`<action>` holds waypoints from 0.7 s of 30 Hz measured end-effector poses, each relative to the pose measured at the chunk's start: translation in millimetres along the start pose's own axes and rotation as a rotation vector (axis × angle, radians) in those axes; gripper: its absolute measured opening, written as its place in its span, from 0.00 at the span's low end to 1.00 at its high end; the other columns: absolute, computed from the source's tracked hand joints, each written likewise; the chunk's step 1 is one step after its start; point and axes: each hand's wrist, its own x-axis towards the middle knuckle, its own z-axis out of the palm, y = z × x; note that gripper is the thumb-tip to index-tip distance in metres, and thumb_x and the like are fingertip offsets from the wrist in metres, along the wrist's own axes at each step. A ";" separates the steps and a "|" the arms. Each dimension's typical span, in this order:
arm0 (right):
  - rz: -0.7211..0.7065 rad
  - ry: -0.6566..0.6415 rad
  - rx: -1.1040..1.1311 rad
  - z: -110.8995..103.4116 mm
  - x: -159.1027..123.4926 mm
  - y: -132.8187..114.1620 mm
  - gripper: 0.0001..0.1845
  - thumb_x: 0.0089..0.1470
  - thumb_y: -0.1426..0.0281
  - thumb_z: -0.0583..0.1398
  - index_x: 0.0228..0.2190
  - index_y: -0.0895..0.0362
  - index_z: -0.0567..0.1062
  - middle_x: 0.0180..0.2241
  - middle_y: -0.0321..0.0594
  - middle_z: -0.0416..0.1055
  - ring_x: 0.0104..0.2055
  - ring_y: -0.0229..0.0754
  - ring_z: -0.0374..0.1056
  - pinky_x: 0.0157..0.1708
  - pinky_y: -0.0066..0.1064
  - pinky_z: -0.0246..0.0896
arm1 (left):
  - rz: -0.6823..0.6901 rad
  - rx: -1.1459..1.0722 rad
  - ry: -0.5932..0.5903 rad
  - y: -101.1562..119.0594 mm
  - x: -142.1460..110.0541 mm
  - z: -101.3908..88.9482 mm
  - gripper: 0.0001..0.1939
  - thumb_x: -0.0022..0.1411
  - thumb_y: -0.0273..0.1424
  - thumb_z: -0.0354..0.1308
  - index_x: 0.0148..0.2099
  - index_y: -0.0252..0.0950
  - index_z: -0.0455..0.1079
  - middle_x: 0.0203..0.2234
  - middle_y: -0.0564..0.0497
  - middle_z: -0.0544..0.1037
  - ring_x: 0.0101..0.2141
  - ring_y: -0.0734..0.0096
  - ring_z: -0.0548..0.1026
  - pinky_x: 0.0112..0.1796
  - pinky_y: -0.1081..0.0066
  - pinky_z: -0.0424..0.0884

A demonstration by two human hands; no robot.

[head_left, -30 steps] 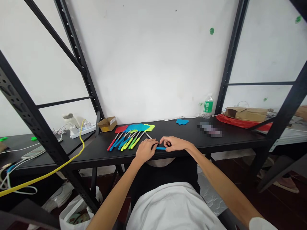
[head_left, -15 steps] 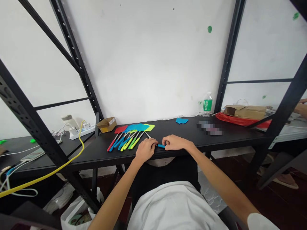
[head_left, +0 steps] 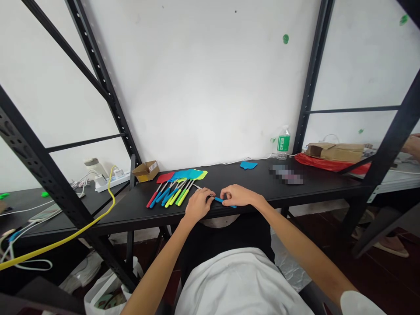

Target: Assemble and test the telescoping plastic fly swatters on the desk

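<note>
On the black table (head_left: 229, 179) against a white wall (head_left: 203, 87), a fan of fly swatters (head_left: 173, 190) lies at eleven o'clock from the hands, while one lone swatter sits apart at twelve o'clock, the curled left hand (head_left: 198, 205) pinching its wire shaft (head_left: 203, 189) and the right hand (head_left: 238, 195) pressing fingers onto its blue grip (head_left: 226, 203).

A black metal shelf bench (head_left: 236, 176) ran across the middle of the frame. Left of center lay a fan of fly swatters (head_left: 173, 188), red, blue and lime heads, handles pointing down-left. A small cardboard box (head_left: 146, 171) sat just left of them. Right of center: a blue cut-out piece (head_left: 248, 165), an upright water bottle (head_left: 284, 143), a blurred object (head_left: 286, 176). Far right, a red plastic bag (head_left: 328, 163) under a brown cardboard package (head_left: 334, 152).
</note>
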 end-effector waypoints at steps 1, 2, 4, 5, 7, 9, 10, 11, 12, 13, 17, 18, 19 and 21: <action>0.005 0.007 -0.003 0.5 0.4 0.1 0.07 0.52 0.66 0.62 0.35 0.53 0.78 0.22 0.32 0.74 0.25 0.37 0.66 0.27 0.27 0.53 | -0.006 0.000 0.001 -0.1 -0.1 0.0 0.12 0.69 0.29 0.52 0.46 0.42 0.76 0.45 0.50 0.79 0.46 0.61 0.75 0.48 0.64 0.69; 0.007 0.014 -0.007 1.3 0.9 0.3 0.07 0.52 0.66 0.62 0.35 0.53 0.78 0.23 0.32 0.74 0.25 0.37 0.67 0.28 0.27 0.53 | -0.008 -0.001 0.001 -0.1 -0.2 -0.1 0.12 0.69 0.29 0.52 0.46 0.42 0.76 0.45 0.50 0.79 0.46 0.61 0.75 0.48 0.64 0.69; 0.000 0.036 -0.016 3.3 2.2 0.8 0.07 0.52 0.66 0.62 0.34 0.53 0.77 0.25 0.32 0.75 0.26 0.37 0.67 0.28 0.27 0.54 | -0.004 -0.007 0.002 -0.1 -0.3 -0.4 0.12 0.69 0.29 0.52 0.46 0.42 0.76 0.45 0.51 0.79 0.46 0.61 0.75 0.49 0.64 0.69; -0.007 0.052 -0.020 4.5 3.0 1.1 0.07 0.53 0.66 0.62 0.34 0.53 0.77 0.26 0.33 0.76 0.27 0.37 0.68 0.28 0.27 0.54 | 0.002 -0.013 0.003 -0.2 -0.4 -0.6 0.12 0.69 0.28 0.51 0.46 0.42 0.76 0.45 0.51 0.79 0.46 0.62 0.75 0.49 0.63 0.69; -0.010 0.089 -0.034 7.4 4.9 1.5 0.06 0.53 0.66 0.62 0.34 0.53 0.77 0.29 0.34 0.77 0.28 0.38 0.69 0.28 0.28 0.53 | 0.015 -0.025 0.004 -0.6 -0.3 -0.9 0.12 0.68 0.27 0.51 0.47 0.42 0.75 0.45 0.51 0.79 0.46 0.62 0.75 0.50 0.63 0.69; 0.007 0.127 -0.060 11.3 7.1 1.1 0.05 0.54 0.66 0.62 0.34 0.53 0.77 0.30 0.35 0.77 0.30 0.39 0.69 0.28 0.28 0.52 | 0.017 -0.034 0.009 -1.3 -0.1 -0.9 0.14 0.68 0.26 0.50 0.48 0.42 0.74 0.45 0.50 0.79 0.46 0.61 0.75 0.50 0.62 0.69; 0.019 0.146 -0.076 13.8 8.4 0.5 0.05 0.55 0.66 0.62 0.34 0.53 0.77 0.30 0.35 0.77 0.30 0.39 0.70 0.28 0.28 0.52 | 0.014 -0.036 0.011 -1.8 0.0 -0.7 0.15 0.67 0.25 0.50 0.49 0.42 0.74 0.45 0.50 0.78 0.47 0.61 0.75 0.50 0.62 0.69; 0.032 0.167 -0.096 16.6 9.9 -0.2 0.06 0.56 0.66 0.62 0.35 0.52 0.77 0.30 0.35 0.77 0.30 0.39 0.70 0.28 0.28 0.51 | 0.010 -0.036 0.011 -2.3 0.2 -0.4 0.16 0.66 0.24 0.50 0.50 0.42 0.74 0.45 0.49 0.78 0.47 0.60 0.75 0.50 0.62 0.69; 0.046 0.191 -0.120 19.8 11.4 -1.1 0.07 0.57 0.65 0.61 0.37 0.52 0.77 0.30 0.35 0.77 0.31 0.39 0.70 0.28 0.28 0.50 | 0.005 -0.036 0.009 -2.8 0.3 0.0 0.16 0.66 0.24 0.50 0.50 0.42 0.74 0.45 0.49 0.78 0.47 0.60 0.75 0.50 0.61 0.70; 0.058 0.215 -0.146 23.1 13.0 -2.1 0.08 0.58 0.64 0.61 0.38 0.51 0.77 0.30 0.35 0.76 0.31 0.40 0.70 0.28 0.28 0.50 | 0.001 -0.035 0.007 -3.3 0.4 0.4 0.17 0.65 0.23 0.50 0.51 0.42 0.74 0.45 0.49 0.78 0.47 0.60 0.75 0.50 0.61 0.70; 0.099 0.302 -0.222 33.5 18.4 -3.5 0.10 0.60 0.63 0.60 0.41 0.51 0.78 0.34 0.38 0.77 0.36 0.43 0.72 0.30 0.29 0.51 | -0.004 -0.041 0.000 -3.3 0.3 1.0 0.19 0.64 0.22 0.50 0.53 0.42 0.73 0.48 0.49 0.78 0.50 0.60 0.74 0.53 0.61 0.69; 0.110 0.315 -0.214 34.4 19.3 -2.7 0.10 0.60 0.63 0.59 0.41 0.52 0.78 0.36 0.39 0.78 0.37 0.44 0.72 0.30 0.29 0.52 | -0.005 -0.043 0.003 -2.7 0.0 0.7 0.19 0.64 0.22 0.50 0.54 0.42 0.72 0.49 0.49 0.77 0.51 0.60 0.74 0.54 0.61 0.69; 0.122 0.323 -0.194 34.5 20.1 -1.5 0.10 0.61 0.63 0.59 0.41 0.52 0.78 0.37 0.39 0.78 0.38 0.44 0.73 0.31 0.30 0.53 | -0.006 -0.045 0.007 -1.9 -0.4 0.2 0.20 0.64 0.23 0.51 0.55 0.43 0.72 0.52 0.49 0.76 0.52 0.60 0.73 0.55 0.60 0.69; 0.147 0.330 -0.123 33.0 21.4 2.4 0.11 0.62 0.64 0.57 0.41 0.52 0.78 0.38 0.40 0.79 0.40 0.45 0.73 0.33 0.30 0.55 | -0.013 -0.044 0.021 0.1 -1.3 -1.0 0.21 0.64 0.23 0.51 0.57 0.44 0.70 0.57 0.49 0.72 0.55 0.59 0.72 0.56 0.60 0.68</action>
